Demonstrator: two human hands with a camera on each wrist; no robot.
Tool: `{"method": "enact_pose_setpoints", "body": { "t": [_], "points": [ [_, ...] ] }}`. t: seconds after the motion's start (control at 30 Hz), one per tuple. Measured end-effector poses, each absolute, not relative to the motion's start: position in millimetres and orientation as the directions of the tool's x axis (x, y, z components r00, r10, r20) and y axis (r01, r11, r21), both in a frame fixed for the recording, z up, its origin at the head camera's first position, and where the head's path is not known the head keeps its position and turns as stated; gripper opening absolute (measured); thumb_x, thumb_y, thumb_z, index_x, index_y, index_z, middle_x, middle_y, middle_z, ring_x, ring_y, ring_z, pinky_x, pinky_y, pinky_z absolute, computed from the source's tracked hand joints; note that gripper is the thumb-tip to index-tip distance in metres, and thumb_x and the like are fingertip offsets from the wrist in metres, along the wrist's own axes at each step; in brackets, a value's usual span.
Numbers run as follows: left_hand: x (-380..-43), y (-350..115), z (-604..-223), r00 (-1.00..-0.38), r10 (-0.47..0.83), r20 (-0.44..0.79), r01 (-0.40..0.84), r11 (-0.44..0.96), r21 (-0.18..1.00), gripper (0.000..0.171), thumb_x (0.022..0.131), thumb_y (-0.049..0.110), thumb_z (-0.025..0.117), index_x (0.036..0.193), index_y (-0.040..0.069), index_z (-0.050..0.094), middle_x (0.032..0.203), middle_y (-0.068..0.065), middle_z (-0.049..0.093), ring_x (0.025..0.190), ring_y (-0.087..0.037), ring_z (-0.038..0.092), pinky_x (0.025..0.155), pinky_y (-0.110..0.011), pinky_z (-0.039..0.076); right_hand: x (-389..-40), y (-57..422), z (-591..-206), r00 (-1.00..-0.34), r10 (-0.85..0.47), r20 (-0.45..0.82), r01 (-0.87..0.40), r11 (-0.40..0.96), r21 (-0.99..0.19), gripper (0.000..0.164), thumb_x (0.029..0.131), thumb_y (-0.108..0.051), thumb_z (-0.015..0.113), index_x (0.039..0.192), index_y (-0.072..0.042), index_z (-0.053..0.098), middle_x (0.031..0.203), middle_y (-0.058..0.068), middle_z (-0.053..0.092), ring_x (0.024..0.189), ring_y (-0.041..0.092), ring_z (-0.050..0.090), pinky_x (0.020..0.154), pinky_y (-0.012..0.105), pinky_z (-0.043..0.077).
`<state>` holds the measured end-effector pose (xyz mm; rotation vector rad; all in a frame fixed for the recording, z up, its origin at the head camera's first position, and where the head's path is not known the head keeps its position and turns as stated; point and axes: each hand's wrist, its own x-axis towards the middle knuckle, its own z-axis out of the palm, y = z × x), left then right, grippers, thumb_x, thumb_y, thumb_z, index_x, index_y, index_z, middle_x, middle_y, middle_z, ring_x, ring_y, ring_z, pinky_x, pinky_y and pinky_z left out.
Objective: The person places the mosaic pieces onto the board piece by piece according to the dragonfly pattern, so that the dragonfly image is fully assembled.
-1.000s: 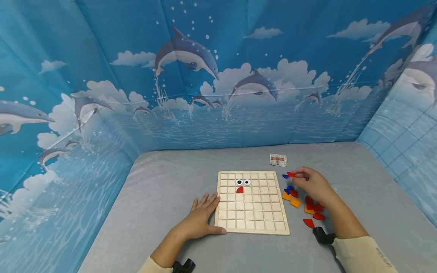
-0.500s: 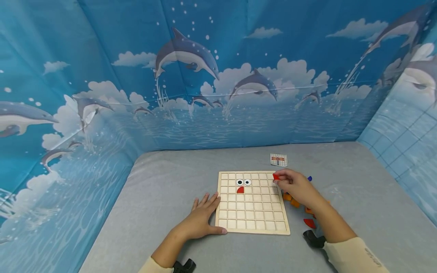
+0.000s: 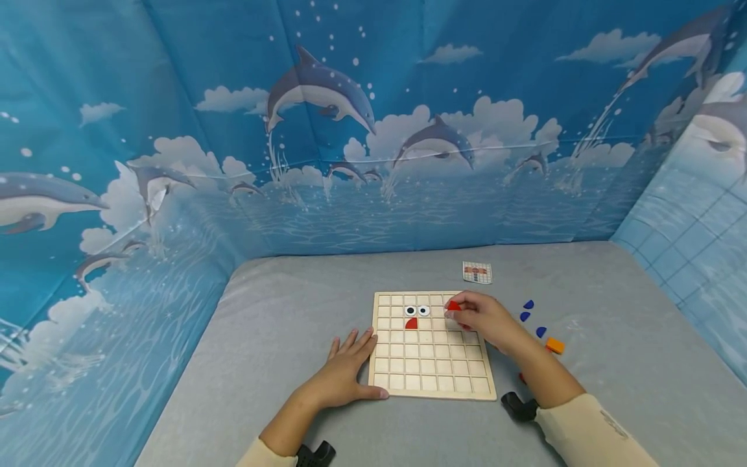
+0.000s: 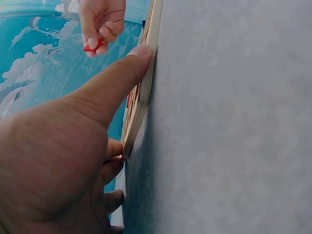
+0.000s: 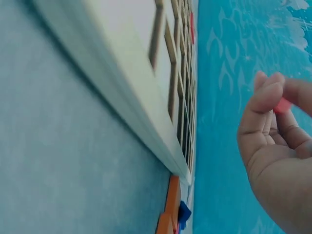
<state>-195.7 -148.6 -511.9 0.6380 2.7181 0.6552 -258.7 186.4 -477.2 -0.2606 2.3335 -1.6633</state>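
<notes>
A wooden grid board (image 3: 432, 366) lies on the grey cloth. My left hand (image 3: 341, 373) rests at its left side, fingers extended at the edge and thumb at the near corner. In the left wrist view the thumb (image 4: 117, 78) touches the board's side. Above the board's upper right cells, my right hand (image 3: 484, 318) pinches a small red piece (image 3: 453, 305) between thumb and fingertips. The right wrist view shows this red piece (image 5: 282, 105) mostly covered by fingers. Two eye pieces (image 3: 423, 311) sit side by side in upper cells, with a red quarter-round piece (image 3: 411, 323) below the left one.
Right of the board, blue half-round pieces (image 3: 528, 304) and an orange square piece (image 3: 555, 345) lie loose, with others partly hidden by the right forearm. A printed pattern card (image 3: 477, 272) lies beyond the board. A dolphin-print curtain (image 3: 350, 220) stands behind.
My right hand has carried the red piece left from the loose pieces to over the board's upper right cells. The left hand stays at the board's edge.
</notes>
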Motion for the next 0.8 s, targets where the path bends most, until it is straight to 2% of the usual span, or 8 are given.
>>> {"method": "enact_pose_setpoints", "body": {
  "t": [0.2,0.37,0.6,0.8],
  "points": [
    [-194.9,-149.3,-512.5,-0.864,0.477,-0.161,0.351,0.800,0.486,0.112,0.077,0.069,0.075,0.163,0.019,0.022,0.172,0.003,0.012,0.160,-0.033,0.004,0.123,-0.067,0.002,-258.4,175.9,-478.7,-0.938,-0.315,-0.143,0.023,0.355,-0.935,0.035,0.106,-0.018,0.052,0.132,0.002,0.062,0.109,0.022,0.071,0.089,0.024,0.066,0.079,0.035,0.058],
    [-194.7,-149.2,-513.9,-0.866,0.474,-0.158,0.349,0.800,0.487,0.112,0.077,0.070,0.074,0.163,0.019,0.022,0.172,0.004,0.012,0.160,-0.032,0.004,0.123,-0.066,0.001,-260.3,165.9,-481.5,-0.935,-0.310,-0.169,0.027,0.415,-0.909,0.036,0.105,-0.019,0.053,0.134,-0.001,0.064,0.100,0.019,0.067,0.086,0.022,0.061,0.077,0.033,0.055],
    [-193.2,-148.1,-515.3,-0.866,0.477,-0.149,0.356,0.798,0.487,0.112,0.078,0.069,0.074,0.163,0.017,0.023,0.172,0.001,0.014,0.159,-0.034,0.006,0.123,-0.066,0.002,-262.5,160.0,-483.1,-0.910,-0.365,-0.195,0.004,0.463,-0.886,0.031,0.103,-0.014,0.055,0.129,-0.004,0.068,0.094,0.014,0.068,0.077,0.022,0.061,0.070,0.033,0.053],
    [-191.7,-147.2,-515.7,-0.869,0.474,-0.143,0.354,0.797,0.489,0.111,0.078,0.068,0.075,0.163,0.017,0.024,0.172,0.001,0.014,0.159,-0.034,0.006,0.123,-0.066,0.002,-264.7,156.1,-475.5,-0.908,-0.379,-0.180,-0.033,0.493,-0.869,0.019,0.098,-0.008,0.059,0.114,-0.004,0.070,0.091,0.008,0.068,0.078,0.024,0.063,0.071,0.035,0.054]
  ]
}}
